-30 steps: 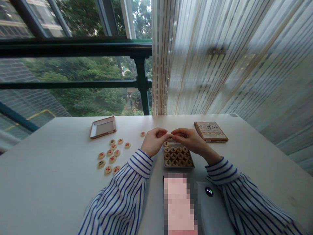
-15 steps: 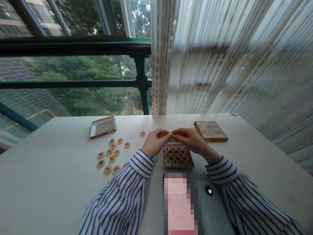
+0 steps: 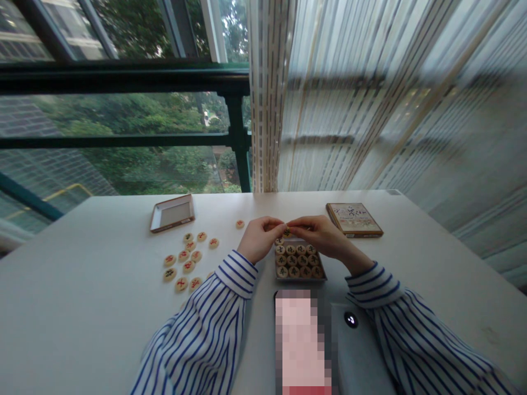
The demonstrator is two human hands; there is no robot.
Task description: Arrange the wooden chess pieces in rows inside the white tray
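Note:
Over the far end of an open box tray (image 3: 302, 279), my left hand (image 3: 260, 237) and my right hand (image 3: 320, 233) meet at the fingertips. Between them is a round xiangqi piece (image 3: 287, 233) with a dark character, pinched by the fingers of both hands. Below it, the tray holds rows of pale wooden pieces with black characters, and one black-marked piece (image 3: 279, 241) lies by my left fingers at the tray's far left. The tray's far right part is covered by my right hand.
Left of my sleeve lie several loose pieces (image 3: 188, 266), mostly red-marked. A single piece (image 3: 240, 224) lies beyond my left hand. An upturned box lid (image 3: 173, 214) is at the far left, a decorated flat box (image 3: 357, 218) at the far right. A phone (image 3: 302, 340) lies nearest me, beside a grey device (image 3: 358, 351).
The piece between my fingertips has come down slightly toward the tray and its dark-marked face now shows more. My hands stay nearly in place.

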